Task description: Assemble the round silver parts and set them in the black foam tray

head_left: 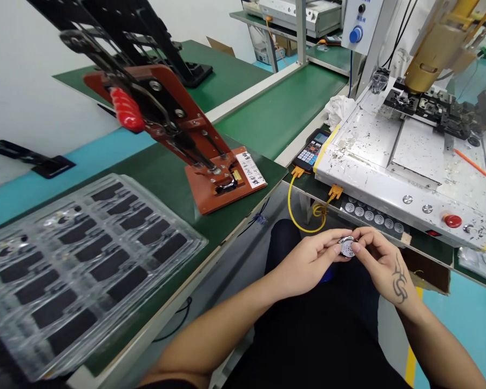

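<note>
Above my lap, a small round metallic disc (347,247) with a pale printed face is held between both hands. My left hand (314,259) pinches its left edge between thumb and fingers. On the other side, the thumb and fingers of my right hand (383,265) close on the right edge. Both hands are closed on this one disc, just in front of the white machine (389,186).
A clear tray (117,308) with dark compartments lies on the left green table. Behind it stands a red-brown clamp fixture (202,194). A handheld controller (311,151) and a looped yellow cable (290,208) are beside the machine. Round discs lie in a strip (372,216) under its front edge.
</note>
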`<state>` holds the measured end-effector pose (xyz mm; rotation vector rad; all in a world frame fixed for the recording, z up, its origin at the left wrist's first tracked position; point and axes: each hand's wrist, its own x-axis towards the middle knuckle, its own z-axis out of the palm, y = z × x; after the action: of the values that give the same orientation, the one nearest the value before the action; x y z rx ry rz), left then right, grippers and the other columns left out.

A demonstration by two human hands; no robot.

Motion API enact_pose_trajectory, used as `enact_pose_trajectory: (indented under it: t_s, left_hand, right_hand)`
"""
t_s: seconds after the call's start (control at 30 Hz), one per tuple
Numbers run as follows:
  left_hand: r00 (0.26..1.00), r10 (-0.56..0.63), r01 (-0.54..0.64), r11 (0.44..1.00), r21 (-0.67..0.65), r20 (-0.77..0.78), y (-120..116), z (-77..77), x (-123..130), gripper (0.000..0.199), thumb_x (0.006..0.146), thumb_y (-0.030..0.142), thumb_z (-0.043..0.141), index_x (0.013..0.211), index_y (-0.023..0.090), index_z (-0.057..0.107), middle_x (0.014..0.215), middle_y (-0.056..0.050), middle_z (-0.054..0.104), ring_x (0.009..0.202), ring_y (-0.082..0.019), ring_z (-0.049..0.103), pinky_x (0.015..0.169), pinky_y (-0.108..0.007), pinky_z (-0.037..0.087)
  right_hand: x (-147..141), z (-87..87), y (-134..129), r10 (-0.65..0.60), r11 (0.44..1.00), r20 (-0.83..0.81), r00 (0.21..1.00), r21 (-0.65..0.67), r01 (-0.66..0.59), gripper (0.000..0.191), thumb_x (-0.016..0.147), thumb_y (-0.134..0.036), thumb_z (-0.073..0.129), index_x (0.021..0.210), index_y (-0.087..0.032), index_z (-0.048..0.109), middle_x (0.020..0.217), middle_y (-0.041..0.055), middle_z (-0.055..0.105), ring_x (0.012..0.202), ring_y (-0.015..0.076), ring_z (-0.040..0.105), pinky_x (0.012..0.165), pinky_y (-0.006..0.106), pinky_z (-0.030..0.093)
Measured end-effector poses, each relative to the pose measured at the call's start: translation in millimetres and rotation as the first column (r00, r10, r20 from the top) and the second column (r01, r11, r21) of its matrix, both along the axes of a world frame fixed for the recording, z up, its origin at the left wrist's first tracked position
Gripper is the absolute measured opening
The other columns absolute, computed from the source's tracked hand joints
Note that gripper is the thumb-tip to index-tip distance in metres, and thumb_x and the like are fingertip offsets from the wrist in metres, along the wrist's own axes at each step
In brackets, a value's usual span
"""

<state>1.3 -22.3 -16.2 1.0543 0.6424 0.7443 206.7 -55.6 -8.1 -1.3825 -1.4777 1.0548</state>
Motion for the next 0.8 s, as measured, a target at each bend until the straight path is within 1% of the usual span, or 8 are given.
enact_pose_trajectory:
  t_s: [0.2,0.33,0.43,0.53,0.67,0.73,0.8]
  left_hand:
    - [0.999,0.007,-0.006,1.0,0.027,-0.042,-2.3,2.1,1.0,0.042,0.108,0.032,0.063,0.146,0.016,0.066,0.14,-0.014,0.075,0.125,-0.028,0.075,0.113,-0.043,0.061]
    - [0.999,0.03,-0.028,0.999,0.039,-0.041,-4.4,4.0,3.1,0.041,0.107,0.032,0.063,0.144,0.015,0.066,0.14,-0.014,0.075,0.126,-0.028,0.075,0.113,-0.042,0.061]
    - [0.998,0.047,-0.044,0.997,0.067,-0.044,-5.7,3.8,3.2,0.04,0.107,0.03,0.063,0.144,0.014,0.066,0.14,-0.014,0.075,0.125,-0.029,0.076,0.113,-0.043,0.061]
    - [0.996,0.06,-0.052,0.992,0.116,-0.071,-6.2,3.2,2.3,0.04,0.106,0.028,0.064,0.144,0.013,0.066,0.136,-0.015,0.077,0.123,-0.029,0.077,0.113,-0.044,0.062]
    - [0.99,0.087,-0.065,0.981,0.182,-0.111,-6.4,0.6,3.1,0.041,0.103,0.025,0.064,0.142,0.011,0.067,0.132,-0.015,0.079,0.119,-0.028,0.079,0.108,-0.039,0.064]
    - [0.983,0.118,-0.083,0.968,0.235,-0.141,-7.2,-2.4,4.9,0.041,0.103,0.024,0.064,0.141,0.01,0.067,0.126,-0.015,0.081,0.113,-0.026,0.081,0.104,-0.036,0.066]
    - [0.973,0.157,-0.1,0.948,0.303,-0.171,-8.1,-5.7,6.4,0.04,0.102,0.023,0.063,0.139,0.01,0.068,0.118,-0.013,0.083,0.105,-0.025,0.083,0.098,-0.034,0.067]
  right_hand:
    - [-0.7,-2.3,-0.8,-0.01,0.999,0.034,0.999,0.041,0.009,0.021,0.104,-0.037,0.069,0.088,-0.024,0.065,0.113,0.0051,0.069,0.104,0.0208,0.065,0.093,0.034,0.051]
    - [-1.8,-2.3,-1.6,-0.022,0.998,0.046,0.999,0.06,0.019,0.02,0.104,-0.036,0.068,0.088,-0.024,0.065,0.112,0.0059,0.069,0.103,0.0219,0.066,0.092,0.036,0.052]
    - [-3.1,-2.6,-3.0,-0.036,0.996,0.065,0.997,0.081,0.03,0.019,0.104,-0.035,0.068,0.088,-0.024,0.065,0.112,0.0059,0.069,0.103,0.0221,0.066,0.089,0.036,0.053]
    - [-4.9,-3.0,-4.6,-0.055,0.993,0.093,0.994,0.108,0.044,0.018,0.104,-0.034,0.068,0.089,-0.025,0.064,0.112,0.0057,0.069,0.104,0.0225,0.067,0.089,0.036,0.054]
    - [-8.9,-3.6,-5.1,-0.08,0.982,0.142,0.987,0.179,0.054,0.018,0.104,-0.03,0.068,0.088,-0.024,0.064,0.11,0.0052,0.069,0.101,0.0218,0.068,0.087,0.036,0.055]
    - [-10.5,-4.6,-4.4,-0.1,0.969,0.177,0.979,0.239,0.056,0.018,0.103,-0.028,0.067,0.086,-0.024,0.063,0.109,0.0053,0.069,0.101,0.0217,0.068,0.086,0.036,0.055]
    - [-10.7,-6.4,-2.9,-0.122,0.958,0.208,0.97,0.279,0.061,0.023,0.102,-0.028,0.069,0.083,-0.024,0.058,0.106,0.005,0.067,0.099,0.0214,0.067,0.085,0.035,0.054]
